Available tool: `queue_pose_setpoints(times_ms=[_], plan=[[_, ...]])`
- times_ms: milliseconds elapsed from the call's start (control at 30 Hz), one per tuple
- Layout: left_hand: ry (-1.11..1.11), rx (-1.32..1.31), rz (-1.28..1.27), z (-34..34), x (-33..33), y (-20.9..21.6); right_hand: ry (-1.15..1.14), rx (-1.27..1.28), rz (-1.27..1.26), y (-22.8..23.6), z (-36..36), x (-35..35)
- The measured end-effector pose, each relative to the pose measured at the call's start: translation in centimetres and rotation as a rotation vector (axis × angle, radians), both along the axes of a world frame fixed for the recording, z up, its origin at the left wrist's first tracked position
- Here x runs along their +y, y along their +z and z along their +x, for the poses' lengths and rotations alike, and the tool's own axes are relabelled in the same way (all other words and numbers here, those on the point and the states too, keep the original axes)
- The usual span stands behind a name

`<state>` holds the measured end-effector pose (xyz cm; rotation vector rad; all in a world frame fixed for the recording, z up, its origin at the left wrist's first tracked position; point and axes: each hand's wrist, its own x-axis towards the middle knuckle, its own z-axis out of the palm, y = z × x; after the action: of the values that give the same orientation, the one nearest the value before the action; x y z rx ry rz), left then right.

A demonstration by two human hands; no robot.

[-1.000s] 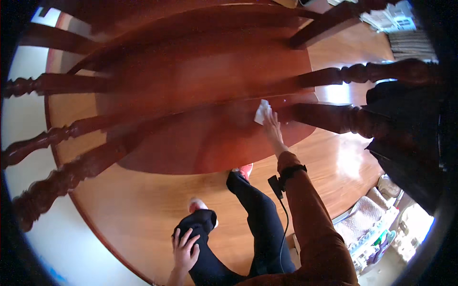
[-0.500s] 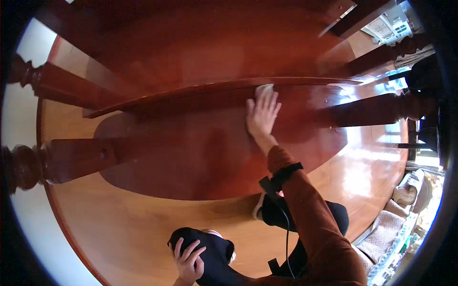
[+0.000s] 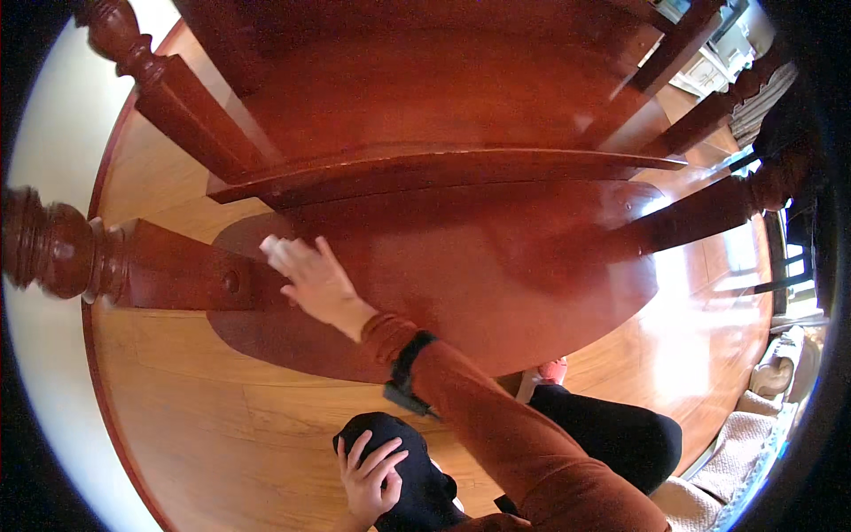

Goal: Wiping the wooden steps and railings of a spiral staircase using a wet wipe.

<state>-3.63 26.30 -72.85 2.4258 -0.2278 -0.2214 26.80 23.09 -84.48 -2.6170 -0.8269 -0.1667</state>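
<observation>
My right hand (image 3: 316,282), somewhat smeared by motion, lies over the left part of a glossy reddish-brown wooden board (image 3: 425,275) low above the floor. Under its fingertips shows the edge of a small white cloth (image 3: 273,246); most of the cloth is hidden by the fingers. The thumb sticks out to one side. A black strap (image 3: 409,359) goes round the wrist of that arm's rust-coloured sleeve. My left hand (image 3: 372,477) rests on my black-clad knee with its fingers spread, holding nothing.
A raised wooden rail (image 3: 443,166) crosses the board behind my hand. Turned wooden legs stand at left (image 3: 177,266) and right (image 3: 691,213). A pale wall (image 3: 53,372) curves along the left. Woven slippers or mats (image 3: 740,443) lie at the lower right on the wood floor.
My right hand has swept left and nearer across the board with the white cloth, from by the rail towards the left leg. My left hand stays on the knee.
</observation>
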Motion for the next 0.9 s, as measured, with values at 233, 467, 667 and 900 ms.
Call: queue_pose_setpoints(times_ms=[233,467,667,900], plan=[[0.016,-0.025,-0.056,-0.4,1.6,-0.8,-0.408,-0.07,-0.288,2.1,2.3,-22.3],[-0.155,-0.125,-0.151,1.5,-0.3,0.6,-1.235,-0.16,-0.502,-0.5,-3.8,-51.9],[-0.236,-0.084,-0.138,3.1,-2.8,0.9,-0.611,-0.332,-0.022,0.3,-1.4,-38.8],[-0.252,-0.058,-0.186,4.0,-5.5,-0.4,-0.37,-0.236,0.005,-0.3,1.1,-44.2]])
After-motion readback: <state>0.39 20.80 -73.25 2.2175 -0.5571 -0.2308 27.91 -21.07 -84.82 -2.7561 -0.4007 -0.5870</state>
